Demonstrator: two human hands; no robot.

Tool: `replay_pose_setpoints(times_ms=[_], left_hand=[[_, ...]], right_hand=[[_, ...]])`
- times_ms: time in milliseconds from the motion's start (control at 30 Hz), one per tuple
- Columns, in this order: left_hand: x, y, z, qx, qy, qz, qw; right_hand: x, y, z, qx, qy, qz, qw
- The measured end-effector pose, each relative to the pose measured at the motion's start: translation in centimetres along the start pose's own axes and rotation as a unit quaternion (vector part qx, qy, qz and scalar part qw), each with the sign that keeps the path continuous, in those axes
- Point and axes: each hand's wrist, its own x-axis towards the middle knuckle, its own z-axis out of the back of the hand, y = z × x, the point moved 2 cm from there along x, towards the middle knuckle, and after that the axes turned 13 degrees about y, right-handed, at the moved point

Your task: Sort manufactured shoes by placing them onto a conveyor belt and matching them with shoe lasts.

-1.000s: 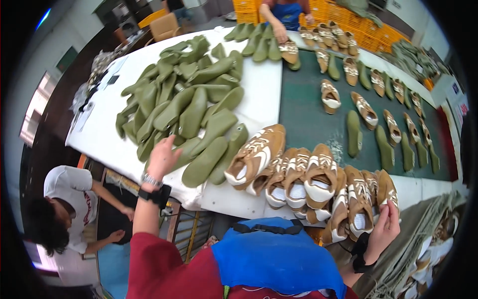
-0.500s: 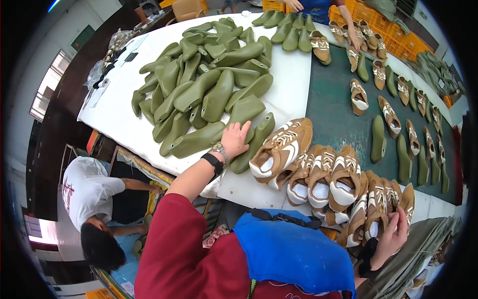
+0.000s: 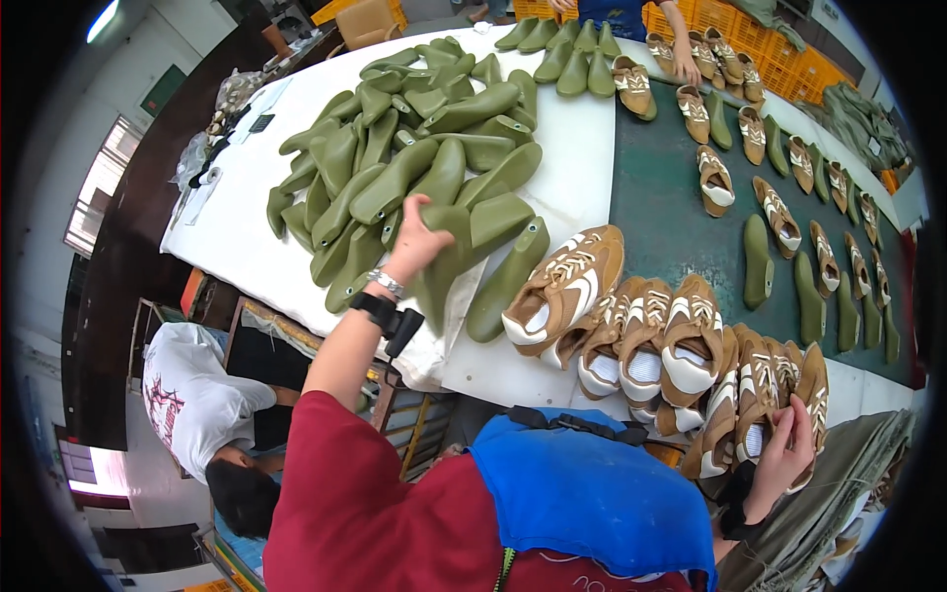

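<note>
My left hand [image 3: 418, 245] is closed round a green shoe last [image 3: 447, 268] at the near edge of a heap of lasts [image 3: 400, 183]. The held last is tilted steeply, one end toward me. Just right of it, another green last [image 3: 508, 281] lies by itself beside a brown sneaker [image 3: 567, 286] with white stripes and laces. At the lower right, my right hand [image 3: 784, 452] has its fingers on a brown sneaker [image 3: 813, 395] at the end of a packed row of sneakers [image 3: 691, 345]. Part of that grip is hidden by the shoe.
Sneakers and lasts stand in pairs on a dark green mat [image 3: 671, 207] to the right. A co-worker's hand [image 3: 685, 61] is among shoes at the far edge. Another person [image 3: 202, 395] bends at the left. Draped grey-green cloth [image 3: 858, 464] hangs at the lower right.
My left hand has closed on a last from the near side of the heap and turned it up steeply. My right hand stays at the end sneaker. The co-worker's hand has shifted left.
</note>
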Motion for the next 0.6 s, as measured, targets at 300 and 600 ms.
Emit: replay_pose_setpoints(times_ms=[300,600], left_hand=[[5.4,-17.4,1.8,-0.294,0.08,-0.183,0.935],[22.6,-21.8,-14.5,-0.203,0.082,-0.174,0.96]], right_hand=[[-0.7,0.0,0.6,0.006,-0.02,-0.011,1.0],[-6.3,-1.1,3.0,-0.032,-0.103,-0.079,0.991]])
